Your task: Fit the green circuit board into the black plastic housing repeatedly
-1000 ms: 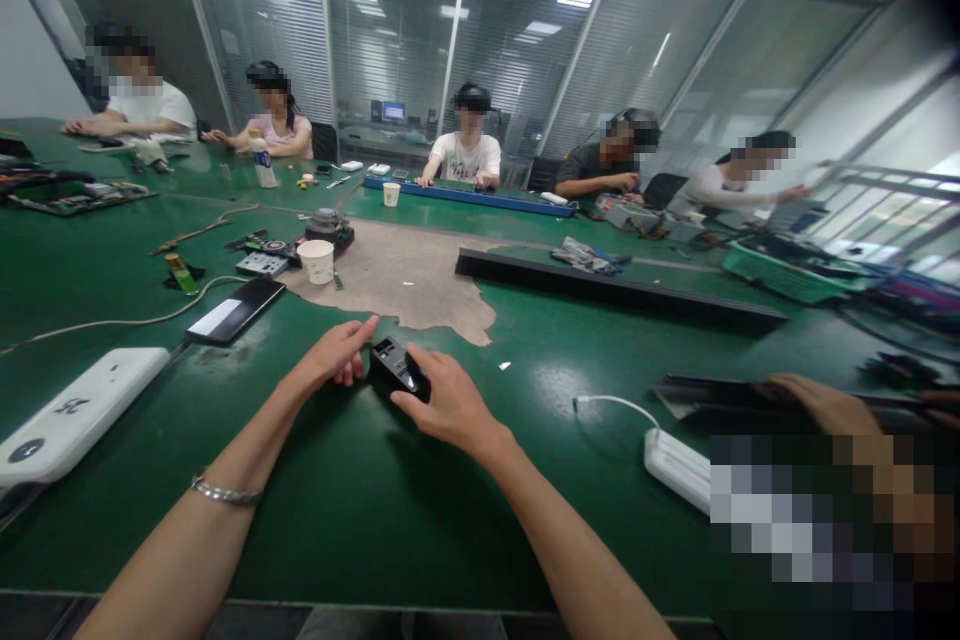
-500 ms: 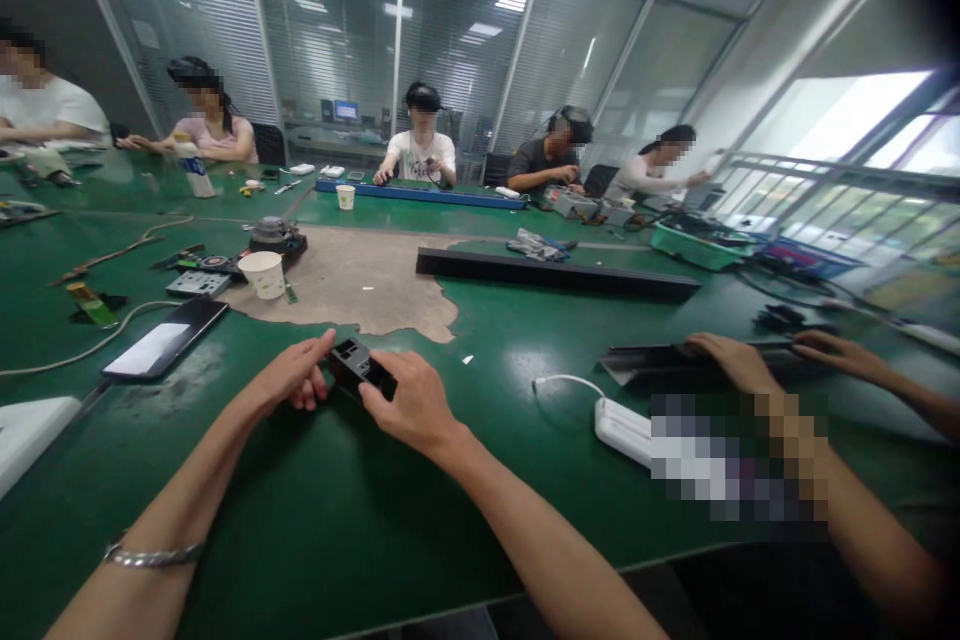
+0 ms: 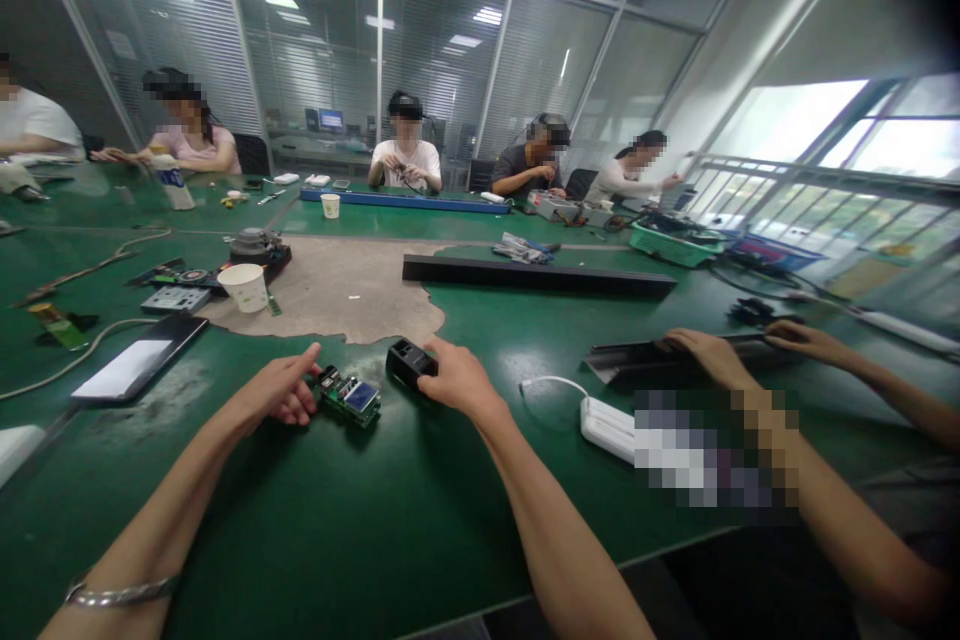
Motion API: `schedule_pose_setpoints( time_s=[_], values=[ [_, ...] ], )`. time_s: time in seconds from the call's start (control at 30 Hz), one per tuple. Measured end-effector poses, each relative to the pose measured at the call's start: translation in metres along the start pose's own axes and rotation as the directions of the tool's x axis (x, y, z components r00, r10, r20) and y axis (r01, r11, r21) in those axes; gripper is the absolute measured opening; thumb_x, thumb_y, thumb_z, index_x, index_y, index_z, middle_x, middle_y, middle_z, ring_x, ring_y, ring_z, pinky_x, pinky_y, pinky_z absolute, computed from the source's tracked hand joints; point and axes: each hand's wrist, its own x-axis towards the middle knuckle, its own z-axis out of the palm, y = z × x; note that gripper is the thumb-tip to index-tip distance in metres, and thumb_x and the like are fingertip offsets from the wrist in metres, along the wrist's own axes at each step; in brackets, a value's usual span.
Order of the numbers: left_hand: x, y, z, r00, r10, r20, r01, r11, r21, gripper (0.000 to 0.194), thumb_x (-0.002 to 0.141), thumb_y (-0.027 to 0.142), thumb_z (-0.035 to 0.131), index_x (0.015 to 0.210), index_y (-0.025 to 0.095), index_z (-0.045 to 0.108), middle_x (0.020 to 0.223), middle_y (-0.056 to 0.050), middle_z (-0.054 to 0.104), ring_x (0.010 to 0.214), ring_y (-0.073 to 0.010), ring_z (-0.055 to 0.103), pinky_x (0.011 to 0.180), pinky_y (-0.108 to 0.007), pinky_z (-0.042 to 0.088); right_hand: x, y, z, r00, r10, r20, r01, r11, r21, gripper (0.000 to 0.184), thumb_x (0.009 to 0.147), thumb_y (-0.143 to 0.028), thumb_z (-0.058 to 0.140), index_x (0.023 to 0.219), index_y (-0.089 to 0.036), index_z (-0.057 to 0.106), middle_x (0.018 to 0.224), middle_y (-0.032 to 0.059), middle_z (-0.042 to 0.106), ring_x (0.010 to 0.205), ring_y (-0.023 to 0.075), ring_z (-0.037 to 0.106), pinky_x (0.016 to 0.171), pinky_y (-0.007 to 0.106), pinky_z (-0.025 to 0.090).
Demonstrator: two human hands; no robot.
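Observation:
My right hand [image 3: 469,375] is closed round a black plastic housing [image 3: 411,362], with its open compartments facing up. To its left is a small green circuit board [image 3: 352,397] carrying a blue display, low over or on the green table; I cannot tell which. My left hand [image 3: 285,388] is beside the board's left end, index finger stretched out and the other fingers loosely bent. Those fingertips come close to the board, and nothing shows in their grasp.
A paper cup [image 3: 244,288], a phone [image 3: 139,360] and loose electronic parts [image 3: 176,298] are at left. A long black bar [image 3: 536,277] lies ahead. On the right, a white power bank [image 3: 607,427] lies near a co-worker's hands [image 3: 705,355] on a dark panel. Several people sit opposite.
The black housing has moved right in my right hand, away from my left hand. The green circuit board now shows between them. The view has turned right.

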Motion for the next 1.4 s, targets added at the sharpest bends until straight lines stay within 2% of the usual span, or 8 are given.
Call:
schedule_pose_setpoints(
  time_s=[0.1,0.23,0.4,0.47,0.6,0.7,1.1,1.4],
  values=[
    [-0.001,0.0,0.0,1.0,0.003,0.004,-0.003,1.0,-0.009,0.081,0.072,0.079,0.046,0.116,0.012,0.051,0.062,-0.011,0.069,0.052,-0.024,0.066,0.044,-0.026,0.045,-0.003,0.001,-0.003,0.997,-0.031,0.071,0.035,0.997,-0.063,0.052,0.07,-0.041,0.067,0.117,-0.021,0.057,0.11,0.0108,0.066,0.102,0.028,0.061,0.081,0.034,0.045],
    [-0.004,0.002,0.0,1.0,0.006,-0.002,-0.006,1.0,-0.01,0.082,0.071,0.08,0.047,0.116,0.012,0.051,0.063,-0.011,0.069,0.053,-0.0239,0.066,0.044,-0.026,0.045,-0.004,0.003,-0.008,0.997,-0.078,0.02,0.079,0.996,-0.046,0.075,0.069,-0.052,0.068,0.132,-0.02,0.045,0.123,0.0132,0.059,0.112,0.0294,0.055,0.087,0.035,0.043],
    [-0.003,0.003,0.001,1.0,-0.013,-0.008,0.013,1.0,-0.01,0.083,0.071,0.08,0.045,0.116,0.011,0.051,0.062,-0.012,0.069,0.052,-0.0238,0.066,0.044,-0.027,0.045,-0.004,0.001,-0.008,0.996,-0.053,0.077,0.057,0.997,-0.056,0.043,0.072,-0.034,0.066,0.113,-0.022,0.06,0.104,0.0086,0.067,0.098,0.0253,0.062,0.079,0.031,0.045],
    [-0.003,0.003,0.001,1.0,-0.015,-0.008,0.015,1.0,-0.01,0.083,0.071,0.081,0.043,0.115,0.011,0.051,0.062,-0.012,0.069,0.052,-0.0239,0.066,0.044,-0.026,0.044,-0.004,-0.004,-0.006,0.998,-0.065,0.004,0.065,0.998,0.004,0.034,0.075,-0.031,0.062,0.108,-0.022,0.063,0.1,0.0075,0.069,0.094,0.0241,0.064,0.077,0.031,0.045],
    [-0.006,0.004,0.001,1.0,-0.001,-0.007,0.001,1.0,-0.02,0.085,0.07,0.084,0.041,0.112,0.012,0.052,0.061,-0.011,0.068,0.052,-0.024,0.066,0.044,-0.027,0.044,-0.006,-0.026,0.001,0.955,-0.16,-0.249,0.231,0.928,0.292,0.041,0.082,-0.033,0.058,0.122,-0.022,0.059,0.109,0.0058,0.068,0.091,0.0191,0.064,0.077,0.029,0.049],
    [-0.007,0.005,0.001,1.0,-0.018,-0.014,0.018,0.999,-0.029,0.088,0.067,0.087,0.038,0.111,0.012,0.053,0.059,-0.01,0.068,0.05,-0.0242,0.066,0.045,-0.027,0.043,-0.01,-0.044,0.01,0.927,-0.234,-0.294,0.342,0.849,0.403,0.045,0.084,-0.036,0.057,0.126,-0.021,0.057,0.113,0.006,0.067,0.089,0.0174,0.064,0.074,0.029,0.05],
    [-0.005,0.003,0.0,1.0,-0.018,0.006,0.018,0.999,-0.05,0.091,0.067,0.088,0.035,0.11,0.012,0.056,0.059,-0.01,0.068,0.049,-0.0231,0.065,0.047,-0.028,0.045,-0.022,-0.07,0.027,0.869,-0.423,-0.256,0.481,0.844,0.24,0.039,0.082,-0.033,0.061,0.118,-0.019,0.061,0.104,0.0063,0.068,0.093,0.0202,0.061,0.086,0.033,0.045],
    [-0.008,0.003,-0.001,1.0,0.012,0.003,-0.012,0.999,-0.041,0.093,0.07,0.085,0.036,0.12,0.009,0.049,0.06,-0.01,0.068,0.05,-0.0235,0.066,0.046,-0.027,0.045,-0.029,-0.067,0.04,0.89,-0.435,-0.134,0.45,0.887,0.108,0.048,0.078,-0.041,0.066,0.121,-0.019,0.058,0.104,0.0087,0.066,0.096,0.0242,0.059,0.086,0.035,0.045]
  ],
)
